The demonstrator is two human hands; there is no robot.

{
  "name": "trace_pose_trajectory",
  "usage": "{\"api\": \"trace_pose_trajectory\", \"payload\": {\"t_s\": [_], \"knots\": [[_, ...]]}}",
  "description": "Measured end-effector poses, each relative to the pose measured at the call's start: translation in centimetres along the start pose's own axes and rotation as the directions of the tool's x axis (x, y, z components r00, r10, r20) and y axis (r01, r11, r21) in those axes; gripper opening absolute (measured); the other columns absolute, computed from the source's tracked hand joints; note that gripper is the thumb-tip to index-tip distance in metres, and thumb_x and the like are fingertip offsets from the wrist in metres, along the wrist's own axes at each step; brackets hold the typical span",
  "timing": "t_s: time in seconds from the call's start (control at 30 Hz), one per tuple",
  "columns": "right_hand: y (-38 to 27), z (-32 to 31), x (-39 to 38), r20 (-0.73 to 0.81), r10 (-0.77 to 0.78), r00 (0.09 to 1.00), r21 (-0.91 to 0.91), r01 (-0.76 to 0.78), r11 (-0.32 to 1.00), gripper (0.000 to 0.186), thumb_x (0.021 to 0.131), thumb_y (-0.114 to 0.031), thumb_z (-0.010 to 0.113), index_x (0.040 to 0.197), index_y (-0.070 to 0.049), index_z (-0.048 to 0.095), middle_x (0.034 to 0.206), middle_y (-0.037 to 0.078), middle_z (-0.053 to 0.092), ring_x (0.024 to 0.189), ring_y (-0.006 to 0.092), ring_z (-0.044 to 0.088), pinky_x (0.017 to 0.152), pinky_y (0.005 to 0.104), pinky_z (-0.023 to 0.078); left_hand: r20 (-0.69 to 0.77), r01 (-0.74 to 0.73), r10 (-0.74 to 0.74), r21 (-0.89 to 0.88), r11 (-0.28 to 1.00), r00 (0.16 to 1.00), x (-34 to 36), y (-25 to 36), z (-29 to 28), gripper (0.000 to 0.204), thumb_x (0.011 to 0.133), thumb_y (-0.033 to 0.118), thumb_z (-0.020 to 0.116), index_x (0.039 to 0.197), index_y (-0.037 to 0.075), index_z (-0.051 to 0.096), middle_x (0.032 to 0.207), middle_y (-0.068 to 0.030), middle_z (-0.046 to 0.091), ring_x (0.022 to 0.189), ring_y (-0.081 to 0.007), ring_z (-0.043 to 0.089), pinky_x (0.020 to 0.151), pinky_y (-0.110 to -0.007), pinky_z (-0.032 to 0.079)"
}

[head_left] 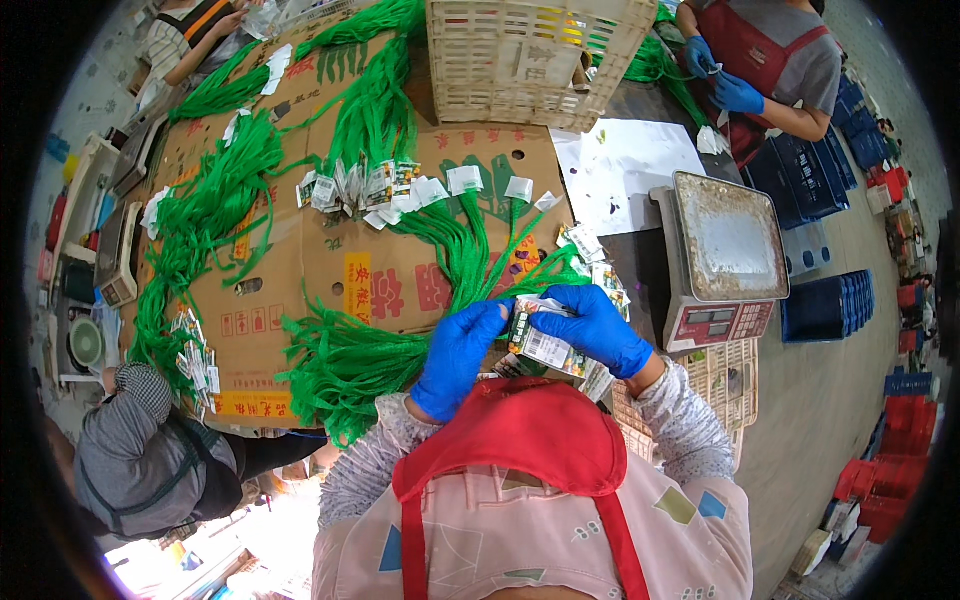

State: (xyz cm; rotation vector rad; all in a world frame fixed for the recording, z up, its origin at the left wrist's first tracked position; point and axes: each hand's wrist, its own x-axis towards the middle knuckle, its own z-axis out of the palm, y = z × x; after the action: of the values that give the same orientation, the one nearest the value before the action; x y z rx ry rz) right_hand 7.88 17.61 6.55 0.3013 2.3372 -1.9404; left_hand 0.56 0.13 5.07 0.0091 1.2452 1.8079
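My left hand (455,355), in a blue glove, pinches the left end of a small printed label card (545,348). My right hand (595,325), also gloved, grips that card from the right, its thumb lying across the front. Beneath and beyond my hands, green mesh strands (470,265) with white tags spread over the cardboard-covered table (250,330). A thick loose tuft of green mesh (350,375) lies left of my left hand, and more labels show just below the card in my hands.
A plastic crate (530,60) stands at the back, beside white paper (625,160). A scale (725,250) sits at right over another crate (735,400). Co-workers stand at upper right (770,60), upper left (170,40) and lower left (140,460). Blue tubs (825,305) stack on the floor.
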Motion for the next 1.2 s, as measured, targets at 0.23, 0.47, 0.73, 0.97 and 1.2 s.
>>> {"api": "trace_pose_trajectory", "payload": {"t_s": [0.23, 0.47, 0.73, 0.97, 1.2], "knots": [[-0.1, 0.1, -0.2, -0.026, -0.039, 0.999, -0.029, 0.038, 0.999, 0.022, 0.077, -0.015, 0.062, 0.093, 0.001, 0.059, 0.078, 0.007, 0.059, 0.073, 0.0095, 0.054, 0.065, 0.0246, 0.044, 0.102, -0.265, 0.253, 0.128, 0.956, 0.962, -0.4, -0.4, 0.7, 0.027, 0.081, 0.003, 0.054, 0.108, -0.002, 0.053, 0.098, -0.0079, 0.058, 0.087, -0.0115, 0.055, 0.078, -0.024, 0.044], [0.7, 0.1, -0.3, -0.021, -0.053, 0.998, 0.022, 0.054, 0.998, 0.02, 0.077, -0.014, 0.062, 0.092, 0.0, 0.059, 0.076, 0.006, 0.058, 0.071, 0.0084, 0.053, 0.063, 0.0239, 0.043, 0.071, -0.324, 0.316, 0.193, 0.926, 0.946, -0.4, -0.6, 0.9, 0.028, 0.079, 0.0, 0.055, 0.107, -0.001, 0.054, 0.096, -0.0074, 0.059, 0.083, -0.011, 0.055, 0.074, -0.024, 0.046], [0.0, 0.1, -0.1, -0.017, -0.08, 0.997, -0.088, 0.078, 0.993, 0.016, 0.077, -0.013, 0.062, 0.085, 0.0, 0.059, 0.07, 0.006, 0.056, 0.065, 0.0077, 0.05, 0.057, 0.0242, 0.041, 0.039, -0.308, 0.308, 0.249, 0.918, 0.95, -0.6, -0.7, 0.7, 0.023, 0.079, 0.0, 0.055, 0.103, -0.002, 0.056, 0.095, -0.0082, 0.06, 0.083, -0.0121, 0.056, 0.075, -0.025, 0.047], [-0.1, 0.3, 0.1, -0.021, -0.102, 0.995, -0.169, 0.097, 0.981, 0.014, 0.076, -0.015, 0.062, 0.08, -0.001, 0.059, 0.065, 0.008, 0.054, 0.059, 0.0099, 0.05, 0.053, 0.026, 0.04, -0.018, -0.286, 0.296, 0.208, 0.935, 0.955, -0.3, -1.5, 0.4, 0.019, 0.079, 0.004, 0.058, 0.097, 0.0, 0.06, 0.086, -0.0053, 0.061, 0.074, -0.0075, 0.055, 0.066, -0.022, 0.046], [0.2, 0.5, 0.3, -0.033, -0.148, 0.988, -0.232, 0.137, 0.963, 0.017, 0.075, -0.017, 0.063, 0.08, -0.001, 0.06, 0.066, 0.012, 0.056, 0.056, 0.0153, 0.053, 0.053, 0.0281, 0.041, -0.04, -0.22, 0.238, 0.259, 0.94, 0.97, 0.0, -1.2, -0.1, 0.015, 0.079, 0.008, 0.061, 0.09, 0.0, 0.061, 0.079, -0.003, 0.061, 0.069, -0.0067, 0.052, 0.062, -0.021, 0.044]]}}
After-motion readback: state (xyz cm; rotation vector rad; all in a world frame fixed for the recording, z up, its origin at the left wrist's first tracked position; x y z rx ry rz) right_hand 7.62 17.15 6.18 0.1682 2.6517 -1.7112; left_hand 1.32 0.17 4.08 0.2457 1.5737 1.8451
